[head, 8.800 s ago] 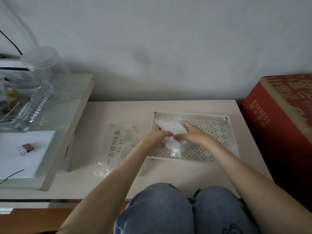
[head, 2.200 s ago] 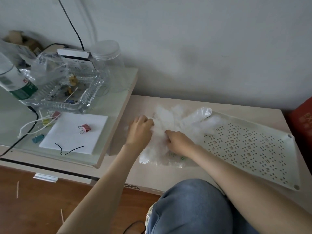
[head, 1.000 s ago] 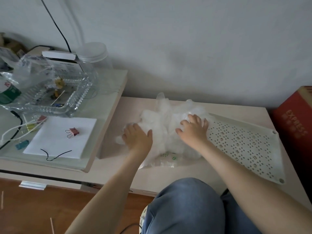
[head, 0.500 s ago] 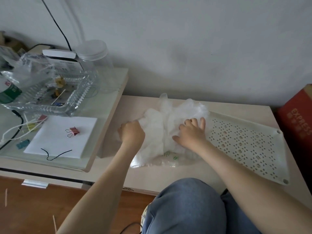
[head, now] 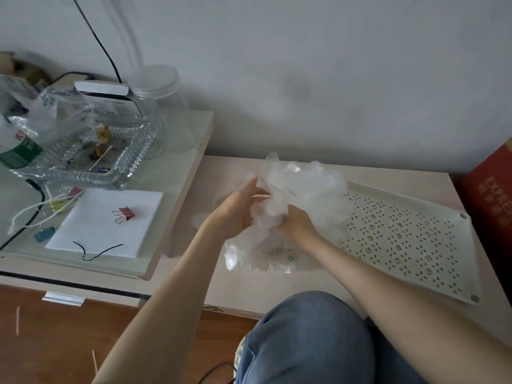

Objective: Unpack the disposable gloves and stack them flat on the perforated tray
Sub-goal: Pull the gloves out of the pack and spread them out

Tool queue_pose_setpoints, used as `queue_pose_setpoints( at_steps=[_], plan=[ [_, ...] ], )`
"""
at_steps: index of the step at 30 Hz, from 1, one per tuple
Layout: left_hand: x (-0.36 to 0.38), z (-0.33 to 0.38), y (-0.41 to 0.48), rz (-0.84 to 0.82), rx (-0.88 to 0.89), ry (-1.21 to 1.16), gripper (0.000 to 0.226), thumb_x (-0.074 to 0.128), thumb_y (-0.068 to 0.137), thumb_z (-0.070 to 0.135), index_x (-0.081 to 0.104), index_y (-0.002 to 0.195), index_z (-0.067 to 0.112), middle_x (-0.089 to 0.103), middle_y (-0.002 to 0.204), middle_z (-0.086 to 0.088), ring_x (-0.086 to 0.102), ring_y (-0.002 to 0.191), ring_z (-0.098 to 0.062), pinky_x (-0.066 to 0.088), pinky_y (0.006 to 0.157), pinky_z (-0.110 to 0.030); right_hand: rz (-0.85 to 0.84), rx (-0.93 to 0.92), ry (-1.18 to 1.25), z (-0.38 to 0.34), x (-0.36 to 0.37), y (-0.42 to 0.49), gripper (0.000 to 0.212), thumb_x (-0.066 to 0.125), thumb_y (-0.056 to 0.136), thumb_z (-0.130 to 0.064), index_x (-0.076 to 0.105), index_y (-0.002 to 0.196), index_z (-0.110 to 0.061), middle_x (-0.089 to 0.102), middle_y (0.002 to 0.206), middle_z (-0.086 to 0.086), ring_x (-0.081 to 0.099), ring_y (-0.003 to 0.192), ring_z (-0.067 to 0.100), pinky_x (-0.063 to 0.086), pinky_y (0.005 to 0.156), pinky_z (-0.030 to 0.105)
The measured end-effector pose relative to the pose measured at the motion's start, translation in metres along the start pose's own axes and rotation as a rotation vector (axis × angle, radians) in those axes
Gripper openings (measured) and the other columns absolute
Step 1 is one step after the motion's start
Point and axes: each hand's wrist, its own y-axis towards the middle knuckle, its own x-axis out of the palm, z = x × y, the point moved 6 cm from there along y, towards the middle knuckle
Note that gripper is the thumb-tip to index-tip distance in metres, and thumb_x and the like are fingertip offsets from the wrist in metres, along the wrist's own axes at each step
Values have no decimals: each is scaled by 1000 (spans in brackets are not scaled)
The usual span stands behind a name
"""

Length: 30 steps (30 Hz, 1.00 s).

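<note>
Hidden: fingertips of the right hand [head: 297, 225] were lost in the gloves [head: 310, 189].
Grip: it and the left hand [head: 235, 214] clutched that filmy, crinkled wad over one end of the perforated tray [head: 410, 245].

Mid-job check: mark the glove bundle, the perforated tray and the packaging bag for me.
glove bundle [head: 315, 189], head view, crumpled top of the heap.
perforated tray [head: 410, 245], head view, bare perforated floor.
packaging bag [head: 279, 256], head view, green-printed patch near the table's front edge.
</note>
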Motion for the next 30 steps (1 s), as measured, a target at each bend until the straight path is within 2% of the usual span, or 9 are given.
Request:
queue_pose_setpoints(
  at_steps=[3,7,10,13,16,19,22,27,30],
  plan=[
    [-11,3,4,164,174,-39,28,39,101,26,63,99,12,69,92,-5,63,76,-19,52,65,-27,50,117,188,9,-20,-4,28,49,92,-13,64,116,-9,61,103,0,59,96,21,45,71,25],
    [-30,-2,7,496,357,423,17,44,97,9,57,107,14,62,103,0,58,96,-18,47,83,-27,116,403,538,29,-27,-5,26,52,88,-14,63,108,-1,67,90,15,64,67,26,52,56,28],
    [-17,-19,19,345,296,779,30,49,95,13,54,124,11,57,120,-2,54,113,-20,44,97,-31,158,528,804,36,-30,-7,21,51,86,-6,62,103,0,63,83,17,62,63,27,54,52,30],
    [-2,-38,24,177,249,1139,46,53,93,27,46,136,13,43,140,-5,40,130,-23,34,108,-35,196,592,920,39,-33,-9,18,57,88,-16,62,100,-3,68,95,20,67,81,33,60,68,40],
    [3,-46,19,99,201,1406,57,49,95,41,35,145,19,27,150,-9,23,139,-25,21,114,-38,300,578,916,39,-41,-9,51,67,82,-35,51,121,-7,65,109,15,66,92,30,58,75,41],
    [5,-43,11,106,167,1301,70,56,92,40,23,150,18,20,154,-9,18,141,-25,14,117,-40,509,387,739,29,-66,-13,80,73,79,-36,23,138,-16,41,130,7,48,118,25,43,90,33],
    [7,-43,8,83,116,1443,71,53,94,37,15,152,18,18,156,-8,17,141,-27,15,114,-39,634,7,353,-2,-86,-20,91,77,74,-36,21,143,-18,32,143,4,33,130,20,29,100,29],
    [12,-40,18,57,126,1679,74,55,87,24,16,151,23,20,155,-9,27,134,-29,29,110,-42,493,-374,-136,-39,-71,-23,116,81,63,-54,11,150,-19,22,156,5,18,144,22,15,114,46],
    [21,-36,18,62,156,1750,72,54,86,19,19,148,25,29,147,-12,32,131,-27,39,103,-41,332,-681,-502,-52,-50,-29,99,75,71,-53,18,148,-29,19,158,7,9,146,24,3,116,53]
  ],
)
